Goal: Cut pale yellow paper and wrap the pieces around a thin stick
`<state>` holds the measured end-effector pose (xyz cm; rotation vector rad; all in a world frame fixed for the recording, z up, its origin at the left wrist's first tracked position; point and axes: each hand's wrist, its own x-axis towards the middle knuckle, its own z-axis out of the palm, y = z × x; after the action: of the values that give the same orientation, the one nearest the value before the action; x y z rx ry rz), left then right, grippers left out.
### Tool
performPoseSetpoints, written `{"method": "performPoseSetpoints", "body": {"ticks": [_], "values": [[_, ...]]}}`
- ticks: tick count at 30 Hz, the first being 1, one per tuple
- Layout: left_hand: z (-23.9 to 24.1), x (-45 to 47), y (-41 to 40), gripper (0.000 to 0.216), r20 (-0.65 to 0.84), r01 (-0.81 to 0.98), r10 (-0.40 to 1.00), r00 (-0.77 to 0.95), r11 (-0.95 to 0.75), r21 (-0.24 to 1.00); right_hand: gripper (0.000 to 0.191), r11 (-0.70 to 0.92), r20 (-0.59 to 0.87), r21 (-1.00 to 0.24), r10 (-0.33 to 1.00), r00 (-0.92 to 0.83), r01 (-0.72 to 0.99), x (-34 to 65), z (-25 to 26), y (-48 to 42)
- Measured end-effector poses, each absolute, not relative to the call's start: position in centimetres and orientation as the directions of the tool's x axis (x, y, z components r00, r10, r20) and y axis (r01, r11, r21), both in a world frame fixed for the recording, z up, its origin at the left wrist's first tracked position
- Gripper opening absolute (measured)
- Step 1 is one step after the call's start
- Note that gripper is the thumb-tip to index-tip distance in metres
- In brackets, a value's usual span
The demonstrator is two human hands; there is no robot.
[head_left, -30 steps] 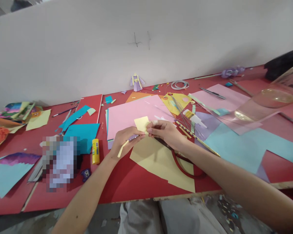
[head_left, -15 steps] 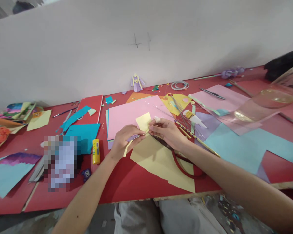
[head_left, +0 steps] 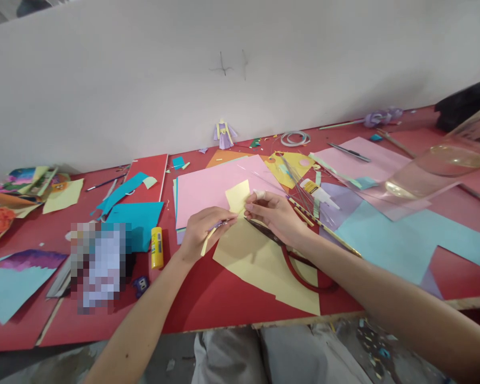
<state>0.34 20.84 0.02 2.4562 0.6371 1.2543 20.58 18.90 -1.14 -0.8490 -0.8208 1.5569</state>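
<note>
My left hand [head_left: 206, 229] is closed in a pinch with a narrow pale yellow paper strip [head_left: 208, 241] sticking out below its fingers. A small shiny bit shows beside the strip; I cannot make out what it is. My right hand [head_left: 278, 216], with a white wrap on one finger, pinches at the edge of a small pale yellow paper piece [head_left: 237, 196]. The fingertips of both hands nearly meet at its lower end. Scissors [head_left: 290, 261] with red handles lie under my right hand and forearm, on a larger pale yellow sheet [head_left: 260, 272].
A glue stick [head_left: 157, 248] stands left of my left hand. Pink sheets [head_left: 208, 186], a white glue bottle [head_left: 318, 194], a dotted pencil [head_left: 324, 226] and a craft knife [head_left: 349, 152] lie around. A small paper dress figure [head_left: 224, 134] leans at the wall. A clear plastic bag [head_left: 428, 173] is at right.
The small pale yellow piece has shifted very slightly to the right and up between my fingers. Both hands otherwise keep their places and grips.
</note>
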Motion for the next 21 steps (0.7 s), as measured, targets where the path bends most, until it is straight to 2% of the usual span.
{"method": "performPoseSetpoints", "body": {"ticks": [5, 11, 14, 21], "values": [[-0.33, 0.26, 20.88, 0.014, 0.664, 0.303, 0.576, 0.477, -0.816, 0.492, 0.022, -0.138, -0.081, -0.847, 0.988, -0.132, -0.514, 20.70, -1.33, 19.00], [-0.13, 0.35, 20.87, 0.008, 0.672, 0.307, 0.554, 0.491, -0.832, 0.462, 0.019, -0.181, -0.080, -0.825, 0.975, -0.206, -0.535, 20.67, -1.34, 18.97], [0.06, 0.40, 20.83, 0.009, 0.714, 0.283, 0.482, 0.508, -0.876, 0.391, 0.020, -0.189, -0.081, -0.820, 0.973, -0.218, -0.541, 20.58, -1.19, 18.88], [-0.01, 0.07, 20.95, 0.015, 0.748, 0.292, 0.289, 0.597, -0.947, 0.133, 0.022, -0.214, -0.097, -0.813, 0.967, -0.236, -0.541, 20.50, -1.04, 18.81]]}}
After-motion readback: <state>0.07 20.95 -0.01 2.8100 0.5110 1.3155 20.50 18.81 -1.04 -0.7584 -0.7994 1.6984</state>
